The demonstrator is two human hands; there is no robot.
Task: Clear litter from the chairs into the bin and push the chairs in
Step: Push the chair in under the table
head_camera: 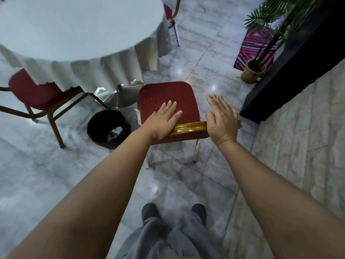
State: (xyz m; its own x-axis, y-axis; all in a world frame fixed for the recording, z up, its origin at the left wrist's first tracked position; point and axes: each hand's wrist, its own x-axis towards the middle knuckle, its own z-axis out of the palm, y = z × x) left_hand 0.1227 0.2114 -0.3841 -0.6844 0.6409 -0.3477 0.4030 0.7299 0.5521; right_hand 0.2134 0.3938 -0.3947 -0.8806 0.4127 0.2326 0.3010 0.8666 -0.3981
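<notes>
A red-cushioned chair with a gold backrest frame stands in front of me, seat facing the round table. Above the left end of the backrest, my left hand reaches flat over the seat with fingers spread. My right hand hovers open over the right end of the backrest. Neither hand holds anything. A white scrap of paper sticks out at the seat's left edge. Left of the chair, a black-lined bin with litter inside sits on the floor.
A round table with a white cloth and chrome base is ahead left. A second red chair is tucked partly under it; a third is far back. A potted plant and a black counter stand right.
</notes>
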